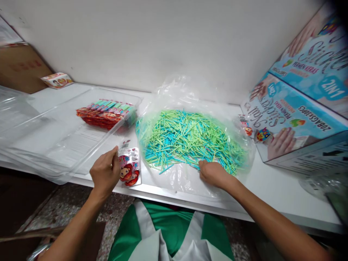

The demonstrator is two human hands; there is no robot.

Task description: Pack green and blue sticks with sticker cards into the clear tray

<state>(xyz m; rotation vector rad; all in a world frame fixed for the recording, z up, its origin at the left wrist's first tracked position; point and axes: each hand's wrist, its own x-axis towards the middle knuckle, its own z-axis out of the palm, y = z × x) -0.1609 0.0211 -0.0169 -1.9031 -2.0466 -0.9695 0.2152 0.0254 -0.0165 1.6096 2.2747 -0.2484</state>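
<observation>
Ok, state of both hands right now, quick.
Left hand: closed, seemingly on the edge of a printed packet.
Right hand: closed, at the green and blue sticks; whether it grips any cannot be told.

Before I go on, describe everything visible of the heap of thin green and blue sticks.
The heap of thin light-green and blue sticks is a wide, loose mound, its straight pieces crossing in all directions; their material is unclear. It lies in a spread-open, crumpled clear plastic bag on the white table, with film rising behind and covering its right end. The person's right hand is at its near edge, fingertips by a blue stick.
</observation>
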